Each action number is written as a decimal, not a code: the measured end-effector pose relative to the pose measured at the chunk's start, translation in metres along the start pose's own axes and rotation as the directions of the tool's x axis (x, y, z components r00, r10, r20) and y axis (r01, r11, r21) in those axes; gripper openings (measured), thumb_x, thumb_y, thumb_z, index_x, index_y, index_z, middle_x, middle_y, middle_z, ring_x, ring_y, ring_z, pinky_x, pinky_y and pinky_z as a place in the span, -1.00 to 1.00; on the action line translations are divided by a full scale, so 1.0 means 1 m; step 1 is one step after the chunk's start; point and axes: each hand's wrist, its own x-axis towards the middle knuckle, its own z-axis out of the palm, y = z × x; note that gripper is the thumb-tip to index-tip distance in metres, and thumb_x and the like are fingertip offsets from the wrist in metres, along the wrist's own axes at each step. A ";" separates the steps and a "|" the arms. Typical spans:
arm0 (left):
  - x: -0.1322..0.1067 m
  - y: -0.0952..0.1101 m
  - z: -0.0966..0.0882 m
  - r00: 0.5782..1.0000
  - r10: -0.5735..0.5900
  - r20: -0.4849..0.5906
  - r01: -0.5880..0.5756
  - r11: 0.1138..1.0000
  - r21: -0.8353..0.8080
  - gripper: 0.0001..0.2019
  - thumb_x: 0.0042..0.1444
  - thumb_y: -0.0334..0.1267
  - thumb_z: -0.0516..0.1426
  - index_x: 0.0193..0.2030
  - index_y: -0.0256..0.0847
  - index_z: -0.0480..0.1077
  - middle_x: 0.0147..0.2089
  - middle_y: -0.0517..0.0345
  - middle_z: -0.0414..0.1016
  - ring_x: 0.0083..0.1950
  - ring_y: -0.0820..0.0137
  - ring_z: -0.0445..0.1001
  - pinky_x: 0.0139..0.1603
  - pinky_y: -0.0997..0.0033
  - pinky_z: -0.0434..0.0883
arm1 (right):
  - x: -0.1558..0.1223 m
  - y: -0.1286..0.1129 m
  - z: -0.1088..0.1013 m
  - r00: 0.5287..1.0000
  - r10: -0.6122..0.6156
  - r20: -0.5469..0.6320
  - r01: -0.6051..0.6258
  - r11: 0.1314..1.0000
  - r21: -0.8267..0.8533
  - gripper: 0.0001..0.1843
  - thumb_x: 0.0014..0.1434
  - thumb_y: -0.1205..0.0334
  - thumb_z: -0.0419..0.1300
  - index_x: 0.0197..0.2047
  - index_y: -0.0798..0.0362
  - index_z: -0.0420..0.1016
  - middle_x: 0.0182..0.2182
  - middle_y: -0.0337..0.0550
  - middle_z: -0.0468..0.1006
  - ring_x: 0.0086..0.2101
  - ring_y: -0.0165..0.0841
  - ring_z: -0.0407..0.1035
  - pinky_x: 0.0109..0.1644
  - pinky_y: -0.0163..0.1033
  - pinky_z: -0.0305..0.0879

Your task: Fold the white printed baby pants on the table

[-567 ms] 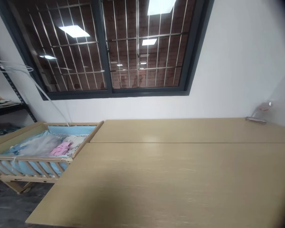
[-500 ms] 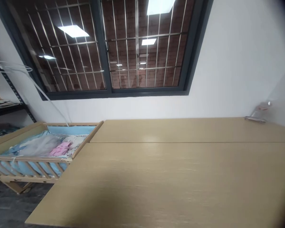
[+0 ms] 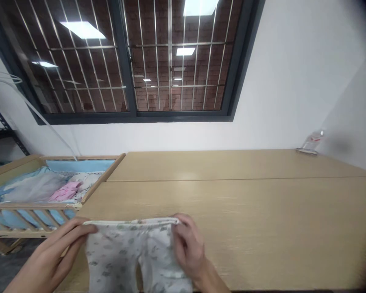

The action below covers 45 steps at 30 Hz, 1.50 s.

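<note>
A small pair of white baby trousers (image 3: 125,254) with a faint grey-green print hangs over the near edge of the light wooden table (image 3: 247,211). My left hand (image 3: 53,254) pinches the left end of its waistband. My right hand (image 3: 190,250) grips the right end of the waistband, fingers curled over the cloth. The waistband is stretched straight between both hands, and the legs run down out of view.
A wooden baby crib (image 3: 42,191) with blue lining and loose pink and white clothes stands against the table's left side. A clear bottle (image 3: 312,141) lies at the far right corner by the wall. A barred window (image 3: 131,61) is above.
Both hands have come into view from below, holding the baby trousers at the table's near edge. The camera has shifted a little to the right and down.
</note>
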 end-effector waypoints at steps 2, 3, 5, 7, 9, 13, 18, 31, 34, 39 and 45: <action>0.027 0.005 0.027 0.997 -0.037 0.061 0.039 0.998 -0.041 -0.74 0.35 -0.13 -0.01 0.01 0.11 0.49 -0.04 0.14 0.56 -0.02 0.24 0.57 -0.07 0.33 0.56 | 0.014 0.023 -0.021 0.999 0.045 0.000 -0.045 0.993 -0.113 -0.65 0.28 0.57 0.02 -0.03 -0.02 0.41 -0.11 0.01 0.49 -0.11 -0.27 0.47 -0.08 -0.17 0.49; 0.042 0.009 0.042 0.993 -0.047 0.105 0.054 0.996 -0.068 -0.72 0.37 -0.14 -0.04 0.00 0.05 0.48 -0.03 0.10 0.55 0.00 0.25 0.56 -0.01 0.31 0.53 | 0.018 0.036 -0.029 0.997 0.080 0.007 -0.078 0.985 -0.155 -0.69 0.29 0.55 0.03 -0.06 -0.01 0.42 -0.12 0.01 0.49 -0.10 -0.25 0.46 -0.07 -0.15 0.47; 0.069 0.018 0.072 0.981 -0.051 0.185 0.070 0.993 -0.098 -0.70 0.39 -0.16 -0.09 -0.02 -0.01 0.47 -0.02 0.09 0.55 0.03 0.26 0.54 0.07 0.27 0.48 | 0.020 0.064 -0.038 0.982 0.181 0.054 -0.166 0.964 -0.209 -0.75 0.33 0.49 0.02 -0.11 -0.01 0.44 -0.14 0.00 0.49 -0.09 -0.22 0.45 -0.04 -0.12 0.45; 0.090 0.023 0.101 0.965 -0.062 0.253 0.092 0.990 -0.109 -0.68 0.37 -0.21 -0.11 -0.03 -0.04 0.48 -0.01 0.10 0.56 0.05 0.26 0.52 0.11 0.25 0.46 | 0.015 0.092 -0.043 0.944 0.291 0.153 -0.249 0.937 -0.244 -0.76 0.35 0.44 0.00 -0.14 -0.01 0.45 -0.18 -0.04 0.51 -0.11 -0.21 0.45 -0.02 -0.09 0.43; 0.104 0.023 0.127 0.942 -0.085 0.323 0.125 0.987 -0.104 -0.65 0.35 -0.27 -0.12 -0.04 -0.07 0.49 0.00 0.10 0.57 0.08 0.25 0.52 0.12 0.23 0.45 | 0.006 0.118 -0.044 0.886 0.378 0.270 -0.305 0.911 -0.276 -0.76 0.36 0.41 -0.02 -0.15 -0.01 0.45 -0.20 -0.06 0.52 -0.12 -0.20 0.44 -0.01 -0.07 0.42; 0.112 0.017 0.173 0.890 -0.113 0.441 0.131 0.991 -0.010 -0.60 0.31 -0.37 -0.15 0.00 -0.16 0.50 0.04 0.00 0.57 0.13 0.23 0.49 0.17 0.22 0.41 | -0.012 0.154 -0.045 0.782 0.457 0.425 -0.338 0.883 -0.327 -0.75 0.36 0.40 -0.05 -0.08 0.03 0.43 -0.14 0.00 0.53 -0.06 -0.18 0.43 0.05 -0.04 0.42; 0.103 0.012 0.212 0.870 -0.167 0.465 0.103 0.982 0.159 -0.64 0.31 -0.24 -0.06 0.07 -0.24 0.48 0.23 -0.18 0.46 0.25 0.05 0.41 0.25 0.02 0.36 | -0.020 0.165 -0.047 0.691 0.455 0.562 -0.237 0.877 -0.418 -0.65 0.38 0.36 -0.04 0.15 0.07 0.40 0.09 0.11 0.47 0.10 -0.14 0.39 0.22 0.05 0.35; 0.060 0.005 0.263 0.932 -0.089 0.351 -0.015 0.960 0.281 -0.40 0.45 0.00 -0.22 0.42 -0.37 0.17 0.48 -0.25 0.15 0.49 0.05 0.14 0.39 -0.04 0.23 | -0.020 0.190 -0.058 0.558 0.420 0.716 -0.098 0.890 -0.446 -0.43 0.48 0.05 -0.14 0.42 0.05 0.28 0.40 -0.04 0.24 0.41 -0.10 0.05 0.48 0.11 -0.01; 0.071 0.000 0.270 0.933 -0.101 0.347 -0.009 0.953 0.303 -0.38 0.45 -0.02 -0.24 0.43 -0.43 0.15 0.49 -0.30 0.12 0.50 0.04 0.12 0.36 -0.03 0.25 | -0.015 0.206 -0.054 0.539 0.437 0.720 -0.112 0.884 -0.454 -0.41 0.49 0.00 -0.18 0.44 0.02 0.24 0.43 -0.10 0.18 0.43 -0.12 0.00 0.50 0.06 -0.06; 0.096 -0.010 0.281 0.911 -0.146 0.385 0.020 0.949 0.313 -0.38 0.44 -0.03 -0.25 0.43 -0.45 0.11 0.50 -0.34 0.08 0.51 0.03 0.09 0.37 -0.04 0.22 | -0.009 0.236 -0.045 0.502 0.491 0.712 -0.157 0.861 -0.483 -0.37 0.49 -0.02 -0.23 0.49 0.04 0.14 0.46 -0.11 0.09 0.44 -0.14 -0.06 0.50 0.06 -0.08; 0.120 -0.022 0.294 0.903 -0.180 0.391 0.054 0.948 0.313 -0.38 0.43 -0.02 -0.24 0.45 -0.41 0.10 0.50 -0.33 0.09 0.53 0.05 0.06 0.39 -0.02 0.17 | -0.002 0.262 -0.036 0.488 0.527 0.695 -0.183 0.841 -0.509 -0.35 0.48 -0.04 -0.24 0.49 0.07 0.13 0.46 -0.06 0.07 0.45 -0.10 -0.09 0.50 0.07 -0.08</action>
